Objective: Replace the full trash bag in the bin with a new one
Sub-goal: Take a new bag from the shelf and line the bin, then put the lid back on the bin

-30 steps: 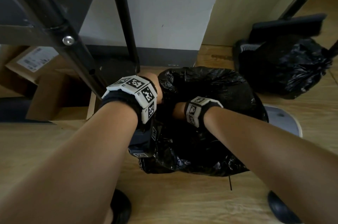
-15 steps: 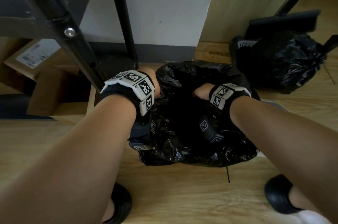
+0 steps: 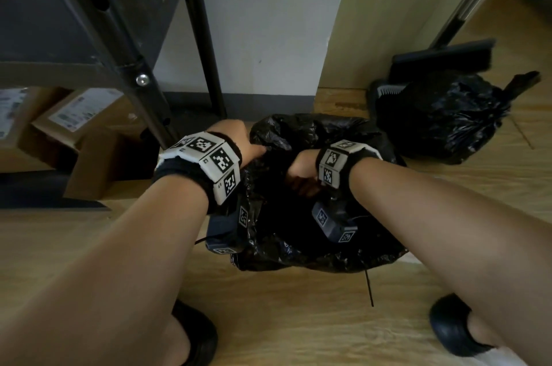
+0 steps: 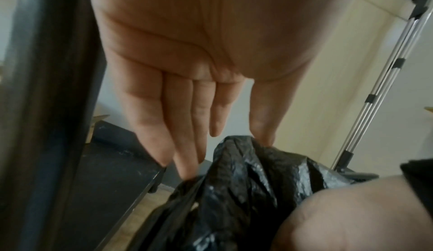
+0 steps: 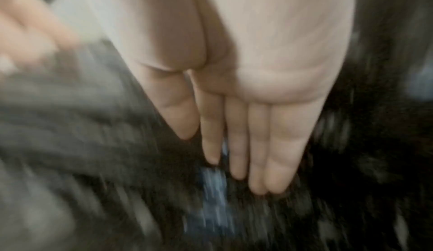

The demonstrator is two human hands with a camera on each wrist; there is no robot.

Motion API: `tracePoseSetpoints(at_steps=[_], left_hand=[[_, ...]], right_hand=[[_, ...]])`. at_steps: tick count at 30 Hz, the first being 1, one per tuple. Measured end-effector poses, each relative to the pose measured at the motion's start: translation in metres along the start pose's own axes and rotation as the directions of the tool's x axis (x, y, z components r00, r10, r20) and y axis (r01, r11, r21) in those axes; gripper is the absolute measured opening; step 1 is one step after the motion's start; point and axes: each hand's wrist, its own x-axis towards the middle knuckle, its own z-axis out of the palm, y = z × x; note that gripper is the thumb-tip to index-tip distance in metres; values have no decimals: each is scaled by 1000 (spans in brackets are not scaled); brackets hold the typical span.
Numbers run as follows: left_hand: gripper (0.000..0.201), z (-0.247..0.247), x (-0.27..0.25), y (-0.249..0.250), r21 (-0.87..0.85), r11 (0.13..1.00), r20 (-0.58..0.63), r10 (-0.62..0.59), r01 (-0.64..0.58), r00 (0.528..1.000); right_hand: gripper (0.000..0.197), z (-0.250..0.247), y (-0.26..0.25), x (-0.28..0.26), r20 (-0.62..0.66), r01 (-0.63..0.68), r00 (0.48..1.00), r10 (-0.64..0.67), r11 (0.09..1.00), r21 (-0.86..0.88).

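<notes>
A black trash bag (image 3: 301, 234) lies draped and crumpled over the bin on the wooden floor; the bin itself is hidden under it. My left hand (image 3: 236, 138) is at the bag's far left rim. In the left wrist view its fingers (image 4: 182, 144) are straight, and fingertips and thumb touch a raised fold of the bag (image 4: 236, 164). My right hand (image 3: 301, 168) reaches down into the bag's middle. The right wrist view is blurred, with straight fingers (image 5: 236, 144) pointing into the black plastic. A tied, full black bag (image 3: 439, 118) sits on the floor at the back right.
A black metal shelf frame (image 3: 140, 79) stands close on the left, with cardboard boxes (image 3: 80, 118) under it. A dustpan and broom (image 3: 442, 58) lean by the wall behind the tied bag. My shoes (image 3: 451, 327) are on the floor near the bag.
My right hand came back from the bag's right rim to its middle and now reaches down inside. My left hand has stayed at the left rim.
</notes>
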Motion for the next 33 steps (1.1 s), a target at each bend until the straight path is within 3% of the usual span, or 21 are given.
tracePoseSetpoints(at_steps=[2, 5, 7, 9, 13, 15, 17, 20, 23, 26, 29, 33], left_hand=[[50, -7, -11, 5, 18, 1000, -47, -10, 11, 999], [43, -9, -29, 19, 22, 1000, -64, 20, -18, 998], [38, -6, -42, 34, 35, 997, -74, 75, -73, 994], [34, 1, -54, 55, 48, 990, -77, 136, -133, 988], [39, 20, -77, 102, 51, 970, -85, 241, -237, 967], [42, 31, -90, 126, 63, 957, -82, 286, -282, 955], [40, 41, -101, 148, 67, 944, -62, 328, -324, 943], [36, 56, -112, 181, 79, 921, -18, 385, -382, 923], [36, 70, -115, 213, 105, 906, 32, 410, -411, 912], [38, 87, -115, 241, 99, 900, 80, 419, -425, 905], [41, 108, -109, 266, 109, 892, 128, 426, -439, 896], [42, 140, -91, 289, 129, 915, 223, 349, -382, 910]], right_hand=[[21, -9, 3, -9, 59, -5, 998, -3, 991, 134], [21, -20, 11, -32, 33, -1, 999, -4, 988, 157], [13, -24, 22, -46, -88, 79, 994, -62, 976, 203], [29, -27, 35, -65, -212, 143, 974, -85, 951, 273], [30, -35, 71, -106, -306, 251, 944, -126, 874, 416], [13, -42, 93, -127, -305, 231, 949, -82, 838, 494], [17, -48, 118, -148, -343, 224, 939, -26, 802, 554], [21, -55, 159, -167, -430, 161, 902, 45, 889, 430], [19, -65, 198, -174, -456, 150, 885, 93, 870, 469], [19, -72, 236, -171, -430, 61, 887, 167, 882, 468], [21, -74, 274, -161, -468, 64, 857, 215, 857, 512], [17, -74, 314, -134, -436, -27, 849, 299, 849, 528]])
